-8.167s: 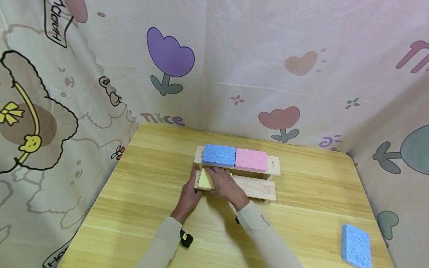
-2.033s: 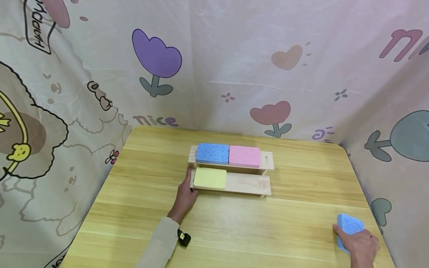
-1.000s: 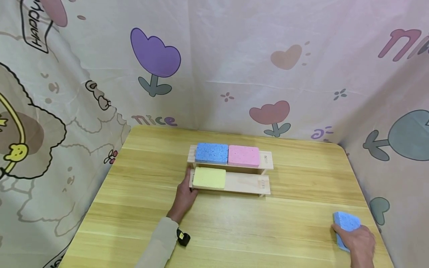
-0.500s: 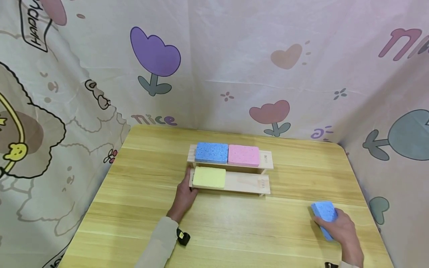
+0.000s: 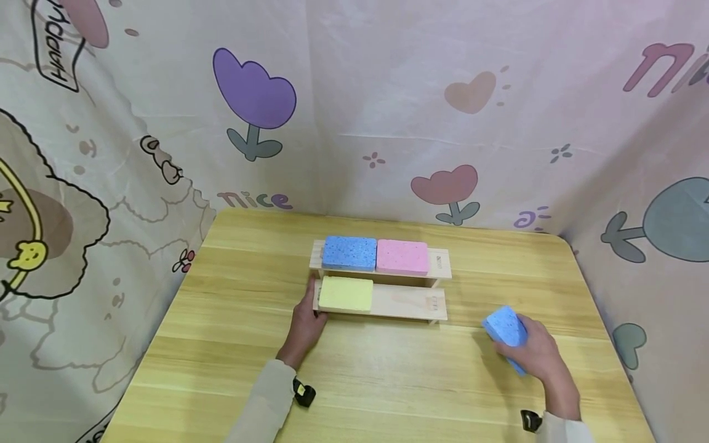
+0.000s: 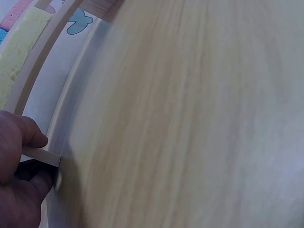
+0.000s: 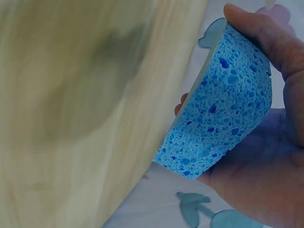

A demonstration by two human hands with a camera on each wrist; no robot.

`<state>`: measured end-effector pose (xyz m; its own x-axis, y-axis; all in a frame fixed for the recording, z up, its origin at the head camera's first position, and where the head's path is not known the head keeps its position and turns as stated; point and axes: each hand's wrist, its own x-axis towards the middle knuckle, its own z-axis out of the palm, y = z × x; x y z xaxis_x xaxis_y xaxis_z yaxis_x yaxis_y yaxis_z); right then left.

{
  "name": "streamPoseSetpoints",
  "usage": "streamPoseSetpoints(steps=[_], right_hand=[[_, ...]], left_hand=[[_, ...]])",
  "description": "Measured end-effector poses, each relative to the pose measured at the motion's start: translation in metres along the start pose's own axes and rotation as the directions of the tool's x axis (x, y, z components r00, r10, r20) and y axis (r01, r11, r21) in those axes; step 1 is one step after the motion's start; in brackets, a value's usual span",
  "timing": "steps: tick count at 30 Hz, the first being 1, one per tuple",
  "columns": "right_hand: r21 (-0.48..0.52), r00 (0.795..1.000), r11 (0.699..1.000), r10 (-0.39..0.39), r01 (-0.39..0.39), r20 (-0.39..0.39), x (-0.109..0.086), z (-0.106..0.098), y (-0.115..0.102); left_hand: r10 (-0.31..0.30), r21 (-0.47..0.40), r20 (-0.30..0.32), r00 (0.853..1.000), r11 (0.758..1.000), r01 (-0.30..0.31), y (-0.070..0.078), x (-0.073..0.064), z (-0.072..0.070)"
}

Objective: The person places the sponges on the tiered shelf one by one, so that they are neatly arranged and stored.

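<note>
My right hand [image 5: 537, 352] grips a blue sponge [image 5: 505, 327] above the table, right of a two-tier wooden rack. In the right wrist view the speckled sponge [image 7: 218, 104] sits between thumb and fingers, tilted and off the tabletop. At the left end of the lower wooden shelf [image 5: 408, 303], my left hand [image 5: 304, 323] holds on; the left wrist view shows its thumb and fingers around an end support [image 6: 43, 156]. A yellow sponge [image 5: 346, 294] lies on that shelf's left part. The upper shelf [image 5: 441, 264] bears another blue sponge [image 5: 349, 253] beside a pink sponge [image 5: 402, 257].
The wood-grain table [image 5: 221, 344] spreads around the rack, its back edge meeting a patterned cloth backdrop [image 5: 354, 123]. More printed cloth hangs at the left and right sides. A black wrist device [image 5: 304, 392] is strapped at my left sleeve.
Earlier, my right hand was at the yellow sponge; it then took the blue sponge at the table's right edge, lifted it and carried it leftward towards the rack. My left hand stays on the shelf.
</note>
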<state>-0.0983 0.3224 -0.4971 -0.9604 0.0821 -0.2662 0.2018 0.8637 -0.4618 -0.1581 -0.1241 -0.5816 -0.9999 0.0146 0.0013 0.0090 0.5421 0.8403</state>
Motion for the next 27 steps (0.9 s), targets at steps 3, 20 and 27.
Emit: streamPoseSetpoints(steps=[3, 20, 27], right_hand=[[-0.008, 0.999, 0.999, -0.052, 0.052, -0.009, 0.002, 0.0, -0.01], [0.021, 0.966, 0.966, -0.255, 0.256, -0.042, 0.014, 0.015, -0.064], [0.017, 0.937, 0.938, -0.346, 0.347, -0.048, 0.022, 0.021, -0.09]], left_hand=[[0.002, -0.009, 0.002, 1.0, 1.0, -0.002, 0.0, 0.0, 0.0], [0.004, -0.001, -0.004, 1.0, 1.0, -0.004, -0.002, 0.001, 0.002], [-0.006, -0.004, 0.003, 1.0, 1.0, 0.006, -0.002, 0.001, 0.001]])
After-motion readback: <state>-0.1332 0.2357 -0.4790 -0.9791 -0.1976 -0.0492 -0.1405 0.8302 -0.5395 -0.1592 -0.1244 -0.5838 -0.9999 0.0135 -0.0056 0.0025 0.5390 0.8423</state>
